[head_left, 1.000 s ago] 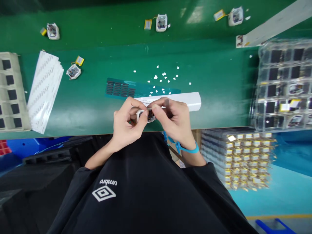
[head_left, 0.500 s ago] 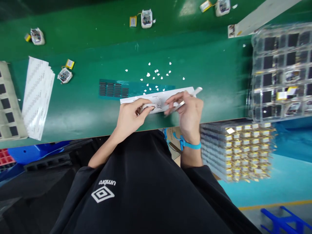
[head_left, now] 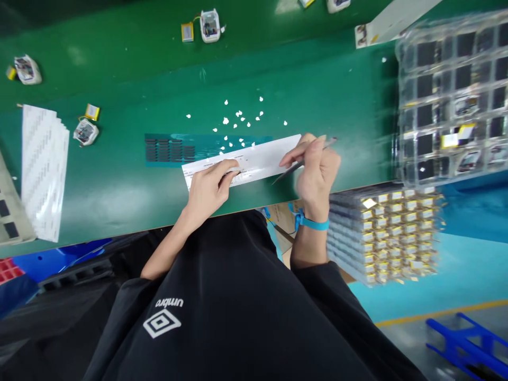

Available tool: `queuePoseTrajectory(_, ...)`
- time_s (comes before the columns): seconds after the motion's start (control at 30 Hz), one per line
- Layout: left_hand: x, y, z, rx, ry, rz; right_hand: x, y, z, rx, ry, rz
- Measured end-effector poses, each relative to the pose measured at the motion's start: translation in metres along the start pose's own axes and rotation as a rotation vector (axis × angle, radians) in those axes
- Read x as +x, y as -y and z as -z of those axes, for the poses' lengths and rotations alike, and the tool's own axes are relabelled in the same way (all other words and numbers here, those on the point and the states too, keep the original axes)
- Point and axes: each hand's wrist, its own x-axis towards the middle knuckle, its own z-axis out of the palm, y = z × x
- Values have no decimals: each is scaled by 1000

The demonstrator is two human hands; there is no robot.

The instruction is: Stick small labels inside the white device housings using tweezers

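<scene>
My left hand (head_left: 209, 189) rests over the left part of a white printed strip (head_left: 265, 158), its thumb and forefinger closed round a small pale piece that is mostly hidden. My right hand (head_left: 315, 166) grips tweezers (head_left: 296, 168) at the strip's right end, their thin tip pointing down and left. Behind the strip lies a blue-green sheet (head_left: 206, 143) with rows of small dark pads (head_left: 170, 150). Several small white stickers (head_left: 226, 120) are scattered on the green table beyond it.
White label sheets (head_left: 43, 169) and a white device with a battery (head_left: 86, 132) lie left. Another device (head_left: 210, 26) is at the back. A clear compartment tray (head_left: 432, 114) stands right, above stacked trays (head_left: 381, 233). A grey metal bar (head_left: 397, 21) is at the back right.
The view has shifted, moving the table items leftward. My right hand has turned, and the tweezers now slant with their tip lower. My left hand still pinches the small piece.
</scene>
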Motion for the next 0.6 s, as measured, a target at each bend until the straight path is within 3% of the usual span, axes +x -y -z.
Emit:
queuePoseTrajectory(0.07,0,0,0,9,9,1,3,0,1,2,-17,-53)
queuePoseTrajectory(0.2,-1,1,-3,34,-5,-19,7,-7,-1,83,105,-175)
queuePoseTrajectory(0.6,-1,-1,-6,90,-16,-8,8,-22,-4,216,109,-227)
